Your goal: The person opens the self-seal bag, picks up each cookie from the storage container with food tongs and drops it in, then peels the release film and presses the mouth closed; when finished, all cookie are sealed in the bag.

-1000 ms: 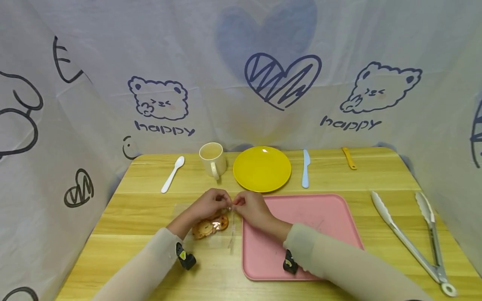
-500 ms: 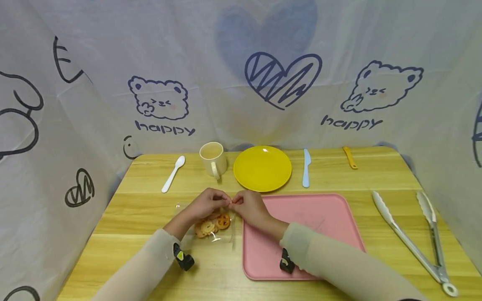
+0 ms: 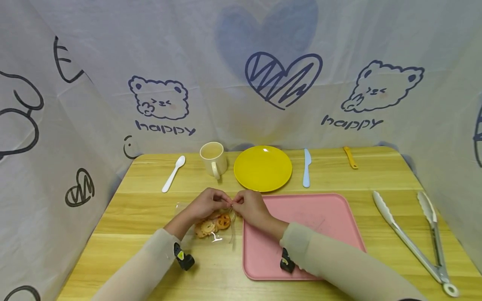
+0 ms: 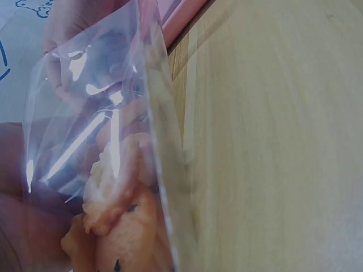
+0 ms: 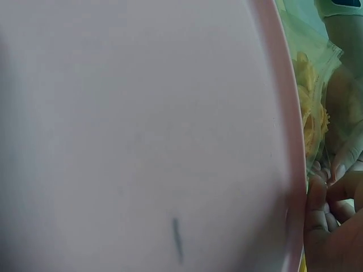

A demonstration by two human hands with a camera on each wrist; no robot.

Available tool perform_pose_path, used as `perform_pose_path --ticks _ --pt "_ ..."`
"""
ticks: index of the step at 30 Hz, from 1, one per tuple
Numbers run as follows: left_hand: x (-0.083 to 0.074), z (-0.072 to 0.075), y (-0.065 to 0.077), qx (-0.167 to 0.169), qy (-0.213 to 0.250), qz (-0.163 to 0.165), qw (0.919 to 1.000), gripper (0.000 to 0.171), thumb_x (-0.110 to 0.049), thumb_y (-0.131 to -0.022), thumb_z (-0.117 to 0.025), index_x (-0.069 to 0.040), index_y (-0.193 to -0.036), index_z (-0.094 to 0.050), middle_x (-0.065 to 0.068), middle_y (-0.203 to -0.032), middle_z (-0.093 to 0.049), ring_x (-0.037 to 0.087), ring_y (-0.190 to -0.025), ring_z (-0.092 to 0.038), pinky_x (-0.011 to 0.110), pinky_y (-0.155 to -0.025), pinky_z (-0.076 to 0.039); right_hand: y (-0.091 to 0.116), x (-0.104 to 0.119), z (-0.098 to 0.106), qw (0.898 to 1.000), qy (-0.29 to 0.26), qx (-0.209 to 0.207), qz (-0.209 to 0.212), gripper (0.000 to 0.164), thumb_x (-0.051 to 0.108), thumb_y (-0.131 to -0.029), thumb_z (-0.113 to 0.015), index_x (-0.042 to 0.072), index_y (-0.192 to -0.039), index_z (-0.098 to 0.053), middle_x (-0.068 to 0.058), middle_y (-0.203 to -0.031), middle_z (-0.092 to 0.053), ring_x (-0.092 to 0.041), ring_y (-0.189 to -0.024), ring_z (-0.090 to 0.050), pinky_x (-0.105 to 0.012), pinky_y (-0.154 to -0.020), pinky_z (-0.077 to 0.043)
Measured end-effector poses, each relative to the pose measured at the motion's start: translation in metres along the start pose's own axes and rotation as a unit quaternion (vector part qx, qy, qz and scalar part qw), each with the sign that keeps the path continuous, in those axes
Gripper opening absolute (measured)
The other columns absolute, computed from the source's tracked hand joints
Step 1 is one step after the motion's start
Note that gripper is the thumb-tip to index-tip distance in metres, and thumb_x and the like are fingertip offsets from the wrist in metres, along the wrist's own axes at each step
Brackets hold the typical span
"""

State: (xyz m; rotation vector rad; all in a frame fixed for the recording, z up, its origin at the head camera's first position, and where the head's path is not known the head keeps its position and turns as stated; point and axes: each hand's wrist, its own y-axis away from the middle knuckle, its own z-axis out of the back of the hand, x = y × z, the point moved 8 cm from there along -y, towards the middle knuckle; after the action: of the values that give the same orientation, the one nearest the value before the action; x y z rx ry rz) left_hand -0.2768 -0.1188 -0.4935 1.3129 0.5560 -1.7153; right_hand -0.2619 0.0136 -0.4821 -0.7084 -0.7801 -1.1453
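Note:
A clear plastic bag (image 3: 216, 239) of cookies and a pretzel (image 3: 224, 221) lies at the left of the pink tray (image 3: 301, 234). My left hand (image 3: 208, 205) pinches the bag's upper right edge between thumb and fingers. Right beside it, my right hand (image 3: 250, 207) pinches the same edge, fingertips almost meeting the left ones. In the left wrist view, the shiny film (image 4: 113, 113) stretches over pale and orange-brown cookies (image 4: 127, 221). The right wrist view has the right hand (image 5: 334, 218) at the tray's rim, with both thumbs close together on the bag.
Along the back stand a cream mug (image 3: 213, 159) and a yellow plate (image 3: 262, 168). A white spoon (image 3: 173, 174) lies left of the mug, a light-blue knife (image 3: 306, 168) right of the plate. Farther right are a small yellow handle (image 3: 350, 158) and spread metal tongs (image 3: 414, 246).
The bag has shifted and flattened a little, so the pretzel and cookies show more plainly. Both hands have moved slightly and keep their pinch on its edge.

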Motion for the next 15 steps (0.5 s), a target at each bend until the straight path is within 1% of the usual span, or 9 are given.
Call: perform_pose_path --ticks 6,9,11,15 --pt "0.0 0.0 0.0 -0.003 -0.009 -0.002 0.9999 0.012 0.003 -0.097 -0.064 0.012 -0.102 -0.072 0.026 -0.097 -0.073 0.017 -0.082 -0.063 0.024 -0.074 -0.054 0.001 -0.002 0.001 1.0 -0.009 -0.005 -0.004 0.01 0.004 -0.088 -0.075 0.008 -0.078 -0.075 0.004 -0.062 -0.066 -0.004 -0.055 -0.057 -0.017 -0.053 -0.048" --pt "0.0 0.0 -0.001 -0.002 -0.012 0.0 0.9999 0.012 0.004 -0.098 -0.063 0.011 -0.101 -0.072 0.026 -0.095 -0.073 0.017 -0.081 -0.062 0.024 -0.072 -0.053 0.001 -0.006 0.0 0.999 -0.042 0.0 -0.019 0.011 0.003 -0.088 -0.075 0.008 -0.078 -0.075 0.0 -0.063 -0.069 -0.007 -0.055 -0.061 -0.017 -0.053 -0.051" --pt "0.0 -0.001 -0.001 0.0 -0.011 0.0 0.9999 0.012 0.004 -0.098 -0.063 0.011 -0.101 -0.071 0.026 -0.095 -0.073 0.017 -0.081 -0.062 0.024 -0.071 -0.053 0.001 -0.008 0.0 0.997 -0.072 0.002 -0.025 0.01 0.002 -0.088 -0.075 0.006 -0.079 -0.075 -0.005 -0.066 -0.071 -0.012 -0.056 -0.065 -0.018 -0.053 -0.053" --pt "0.0 -0.001 -0.001 0.002 -0.006 0.004 1.0 0.012 0.002 -0.099 -0.063 0.011 -0.1 -0.071 0.025 -0.095 -0.074 0.017 -0.08 -0.062 0.023 -0.07 -0.052 0.002 -0.014 -0.001 0.99 -0.131 0.004 -0.049 0.008 -0.001 -0.088 -0.073 0.001 -0.082 -0.077 -0.013 -0.072 -0.075 -0.018 -0.062 -0.07 -0.02 -0.056 -0.057"
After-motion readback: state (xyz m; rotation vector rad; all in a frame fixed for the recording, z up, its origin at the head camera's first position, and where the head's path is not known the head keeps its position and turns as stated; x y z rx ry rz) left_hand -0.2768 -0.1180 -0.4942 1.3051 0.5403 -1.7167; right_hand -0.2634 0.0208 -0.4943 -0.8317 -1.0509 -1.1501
